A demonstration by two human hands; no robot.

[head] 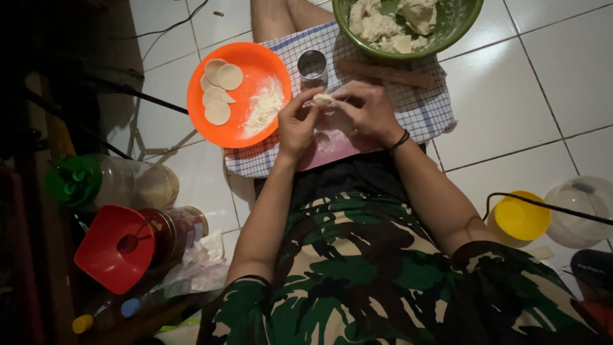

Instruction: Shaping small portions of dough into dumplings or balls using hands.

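Nearest the camera is the person's camouflage shirt (357,281), and beyond it both forearms reach toward twelve o'clock over a pink board (338,144) lying on a blue-checked cloth (421,108) on the tiled floor (543,89). The left hand (299,121) and right hand (367,108) meet at the middle of the view, fingers pinched together around a small piece of dough (322,99), which sits between the fingertips just above the board. As far as the work shows, four flat dough rounds (218,91) already lie on the orange plate (255,61) at ten o'clock, beside a heap of flour (265,105), while a good deal of raw dough (389,22) remains in the green bowl (456,29) at twelve o'clock, so I judge much is left. A metal ring cutter (312,65) and a wooden rolling pin (386,73) rest on the cloth between plate and bowl. At eight o'clock lie a clear jar with a green lid (96,182), a red-labelled jar (175,230), a red funnel (115,246) and a crumpled plastic bag (198,265). At four o'clock stand a yellow lid (522,216) and a clear container (584,207).
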